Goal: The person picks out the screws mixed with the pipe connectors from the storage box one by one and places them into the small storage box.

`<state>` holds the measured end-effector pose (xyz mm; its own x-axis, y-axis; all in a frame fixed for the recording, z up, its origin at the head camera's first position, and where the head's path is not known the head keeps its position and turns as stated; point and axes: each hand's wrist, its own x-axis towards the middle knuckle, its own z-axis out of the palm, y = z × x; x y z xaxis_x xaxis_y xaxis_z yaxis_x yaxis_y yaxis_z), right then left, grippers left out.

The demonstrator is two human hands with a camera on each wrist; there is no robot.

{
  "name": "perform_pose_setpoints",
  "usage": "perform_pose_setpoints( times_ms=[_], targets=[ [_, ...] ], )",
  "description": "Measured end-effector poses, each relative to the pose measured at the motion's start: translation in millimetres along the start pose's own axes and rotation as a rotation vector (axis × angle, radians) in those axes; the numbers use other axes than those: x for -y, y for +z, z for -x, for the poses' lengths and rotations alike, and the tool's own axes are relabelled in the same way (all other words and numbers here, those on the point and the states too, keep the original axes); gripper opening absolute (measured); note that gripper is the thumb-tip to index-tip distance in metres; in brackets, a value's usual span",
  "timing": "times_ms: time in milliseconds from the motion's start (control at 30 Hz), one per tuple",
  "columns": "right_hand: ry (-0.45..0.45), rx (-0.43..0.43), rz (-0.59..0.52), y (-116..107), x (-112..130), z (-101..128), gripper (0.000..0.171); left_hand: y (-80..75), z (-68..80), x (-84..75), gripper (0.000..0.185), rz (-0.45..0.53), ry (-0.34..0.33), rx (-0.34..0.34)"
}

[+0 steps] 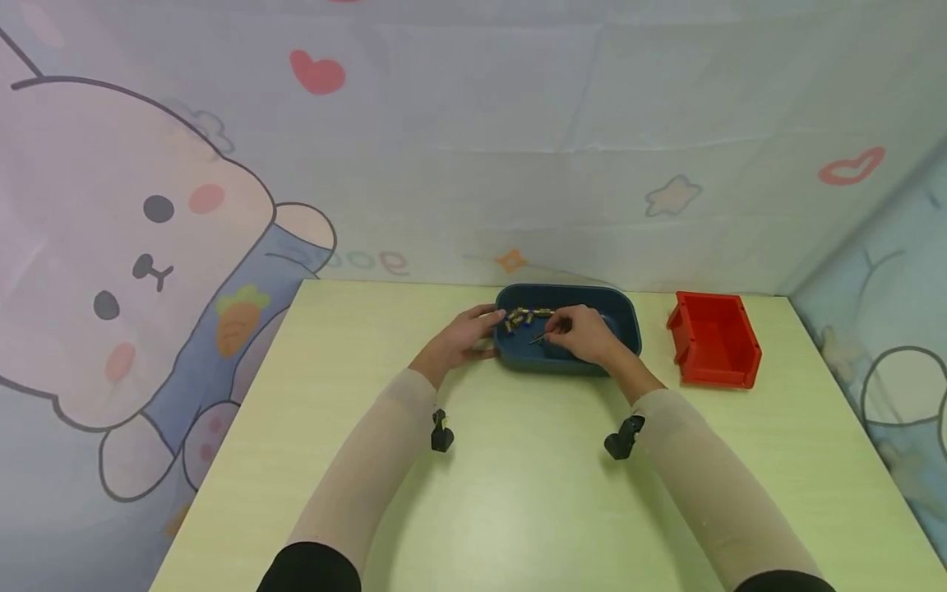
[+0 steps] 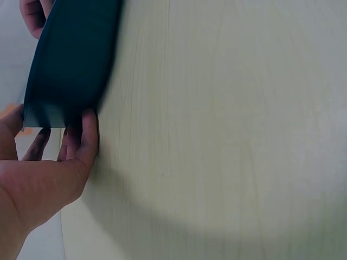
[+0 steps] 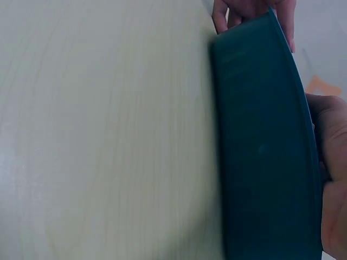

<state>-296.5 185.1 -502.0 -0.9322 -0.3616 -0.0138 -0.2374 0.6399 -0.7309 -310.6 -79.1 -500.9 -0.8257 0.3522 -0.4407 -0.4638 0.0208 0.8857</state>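
A dark blue oval tray [image 1: 625,329] sits at the far middle of the pale table, with several small brass-coloured parts [image 1: 521,316] in its left half. My left hand [image 1: 484,329] grips the tray's left end; in the left wrist view its fingers [image 2: 84,135] lie against the outer wall of the tray [image 2: 70,65] and the thumb lies over the rim. My right hand [image 1: 556,330] reaches into the tray and pinches a small thin part [image 1: 539,338] between thumb and fingertips. The right wrist view shows only the tray's outer wall [image 3: 260,151] and part of that hand [image 3: 331,162].
A red open-fronted bin [image 1: 713,339] stands to the right of the tray, a short gap away. The pale wooden table [image 1: 518,493] stretches toward me. A printed cloth backdrop rises behind the table's far edge and along both sides.
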Motion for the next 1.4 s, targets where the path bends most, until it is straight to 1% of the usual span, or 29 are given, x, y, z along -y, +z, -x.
perform_pose_setpoints(
  times_ms=[233, 333, 633, 767, 933, 1100, 1400],
  targets=[
    [-0.013, 0.032, 0.015, -1.4, 1.7, -6.6, 0.010, 0.0, 1.7, -3.7, 0.061, 0.001, 0.005, -0.006],
    [-0.005, 0.043, 0.014, -1.4, 2.6, -9.7, 0.011, -0.5, 2.4, -4.8, 0.061, 0.005, 0.002, -0.014],
    [0.013, 0.018, 0.010, 0.1, 0.3, -16.8, 0.012, -1.0, -0.1, -4.6, 0.061, 0.011, -0.007, -0.018],
    [0.019, 0.022, 0.013, 1.6, -2.4, -16.6, 0.012, 1.4, -1.3, -3.1, 0.060, 0.005, -0.006, -0.018],
    [0.014, 0.040, 0.045, 3.6, -7.8, -15.5, 0.011, 5.8, -2.5, -2.2, 0.058, 0.004, -0.002, -0.015],
    [0.010, 0.035, 0.048, 2.2, -10.5, -14.7, 0.009, 8.9, -3.5, -2.4, 0.059, 0.019, 0.003, -0.014],
    [0.027, 0.065, 0.055, 1.7, -14.9, -15.2, 0.010, 10.9, -2.8, -3.6, 0.061, 0.011, 0.000, -0.010]
  ],
)
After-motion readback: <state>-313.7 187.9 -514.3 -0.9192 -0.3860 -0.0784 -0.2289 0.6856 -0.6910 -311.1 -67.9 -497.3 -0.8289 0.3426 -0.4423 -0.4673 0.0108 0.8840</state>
